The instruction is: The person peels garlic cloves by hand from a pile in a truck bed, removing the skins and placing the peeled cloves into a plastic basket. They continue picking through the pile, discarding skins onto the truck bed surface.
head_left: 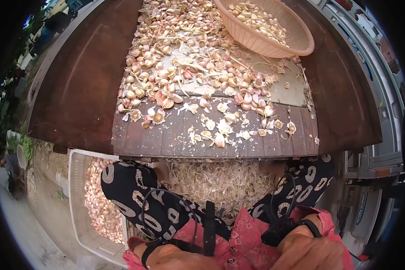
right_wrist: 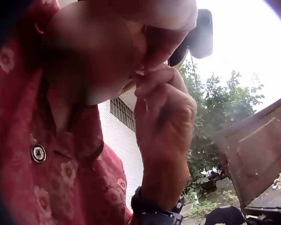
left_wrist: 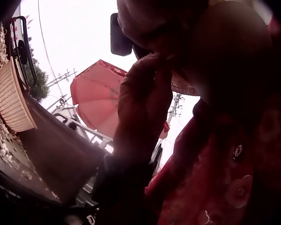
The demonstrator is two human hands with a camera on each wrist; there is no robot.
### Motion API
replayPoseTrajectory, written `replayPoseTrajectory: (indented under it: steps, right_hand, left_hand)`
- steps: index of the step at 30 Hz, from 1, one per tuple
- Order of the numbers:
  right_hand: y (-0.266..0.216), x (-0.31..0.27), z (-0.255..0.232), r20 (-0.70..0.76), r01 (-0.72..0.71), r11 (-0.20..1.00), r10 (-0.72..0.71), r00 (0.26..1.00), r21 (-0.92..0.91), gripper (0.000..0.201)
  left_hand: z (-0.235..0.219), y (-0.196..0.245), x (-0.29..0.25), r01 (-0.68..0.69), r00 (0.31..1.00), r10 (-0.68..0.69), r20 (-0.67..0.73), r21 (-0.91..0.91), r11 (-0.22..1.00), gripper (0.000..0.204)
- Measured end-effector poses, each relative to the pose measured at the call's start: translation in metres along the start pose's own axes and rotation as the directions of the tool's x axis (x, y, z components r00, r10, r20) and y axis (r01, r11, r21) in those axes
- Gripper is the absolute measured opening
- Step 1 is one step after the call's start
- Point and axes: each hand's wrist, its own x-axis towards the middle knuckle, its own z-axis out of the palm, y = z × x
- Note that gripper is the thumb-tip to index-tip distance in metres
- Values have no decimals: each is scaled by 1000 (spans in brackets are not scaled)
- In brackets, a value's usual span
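Note:
My left hand [head_left: 180,258] and right hand [head_left: 310,252] are close together in front of my chest, cut off by the lower edge of the head view. In the right wrist view, the left hand [right_wrist: 164,103] has its fingers bent, thumb and fingertips meeting. A small whitish bit, apparently a garlic clove [right_wrist: 139,72], shows where both hands' fingertips come together. The right hand [left_wrist: 145,93] is dark in the left wrist view, its curled fingertips at the same spot. Most of the clove is hidden by the fingers.
Loose garlic cloves and skins [head_left: 189,67] cover the wooden table [head_left: 153,139]. A pink basket [head_left: 265,38] of peeled cloves stands at its far right. Beside my left leg sits a white crate [head_left: 78,216] of unpeeled cloves. Skins [head_left: 211,180] lie between my legs.

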Motion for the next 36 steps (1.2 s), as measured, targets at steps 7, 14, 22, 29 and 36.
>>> replayPoseTrajectory:
  steps: [7, 14, 22, 29, 36]
  right_hand:
    - [-11, 27, -2, -76, -320, 943, 314, 946, -94, 3]
    - [12, 27, -49, 99, -455, 791, 534, 840, -409, 22]
    - [102, -24, -91, -238, -857, 492, 823, 515, -154, 20]
    - [117, -32, -96, -237, -886, 428, 893, 383, 180, 26]
    - [118, -38, -92, -313, -850, 527, 807, 500, 2, 29]
  left_hand:
    - [4, 10, 9, 137, 990, -138, 2, 90, 986, 10]
    - [-41, -25, -9, 197, 980, -169, -107, 379, 904, 17]
    - [-91, -75, -33, 807, 568, -698, -435, 130, 575, 28]
    - [-105, -85, -43, 699, 495, -774, -395, -349, 625, 30]
    - [-109, -98, -46, 607, 413, -828, -379, -564, 560, 30]
